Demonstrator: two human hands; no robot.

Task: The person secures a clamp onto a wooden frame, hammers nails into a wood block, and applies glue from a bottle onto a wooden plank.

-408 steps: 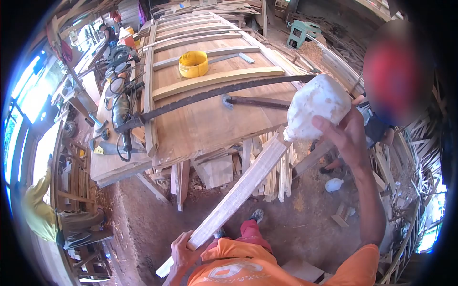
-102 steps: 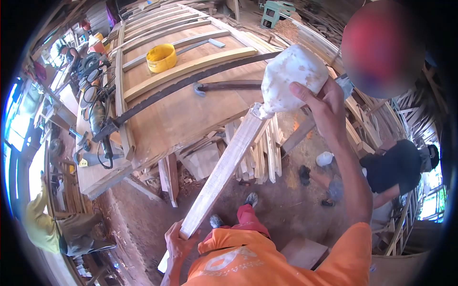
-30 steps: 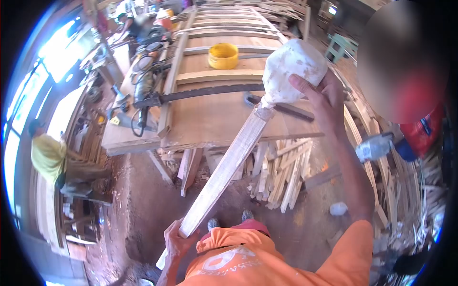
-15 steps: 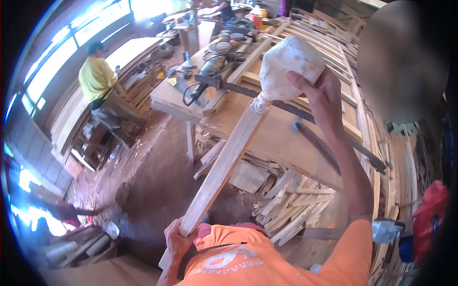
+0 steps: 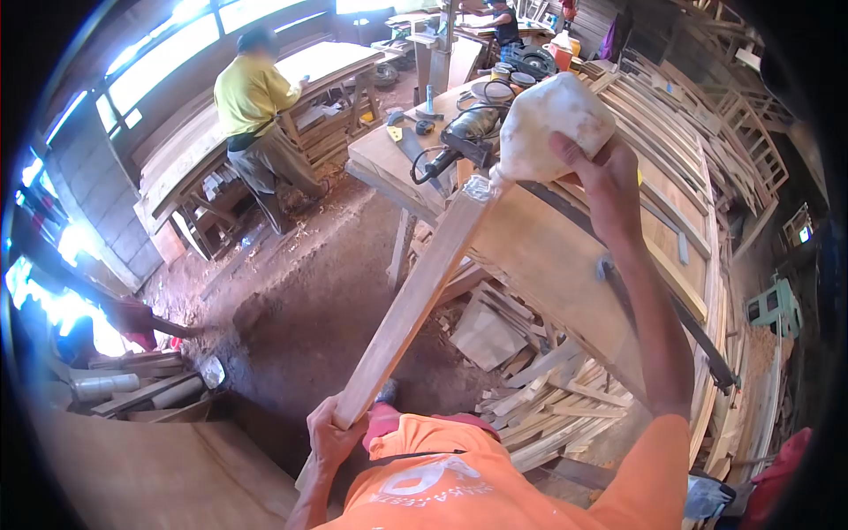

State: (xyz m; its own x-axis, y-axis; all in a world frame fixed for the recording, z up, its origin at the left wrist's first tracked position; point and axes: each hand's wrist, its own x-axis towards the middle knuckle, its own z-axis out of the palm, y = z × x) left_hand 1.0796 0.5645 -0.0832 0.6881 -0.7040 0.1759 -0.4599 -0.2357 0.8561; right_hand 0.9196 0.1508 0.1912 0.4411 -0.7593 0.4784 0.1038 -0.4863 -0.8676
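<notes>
My left hand [image 5: 336, 433] is wrapped around the lower end of a long flat wooden board [image 5: 415, 314], which slants up and away from my body. In my right hand [image 5: 608, 181] is a dented white plastic bottle [image 5: 549, 124], tipped with its neck pointing down at the board's far end. Shiny whitish glue [image 5: 478, 187] lies on that end, right by the neck. Whether the neck touches the wood I cannot tell.
A workbench [image 5: 548, 265] ahead carries a power tool [image 5: 473, 132], a hammer [image 5: 430, 106] and a long dark bar. Wood offcuts [image 5: 565, 406] are heaped below it. A person in a yellow shirt [image 5: 252, 97] stands at another bench on the left.
My view has swung left, so the benches and the person sit further right. The bottle has shifted slightly right and down; both hands keep their holds. More glue shows on the board's end.
</notes>
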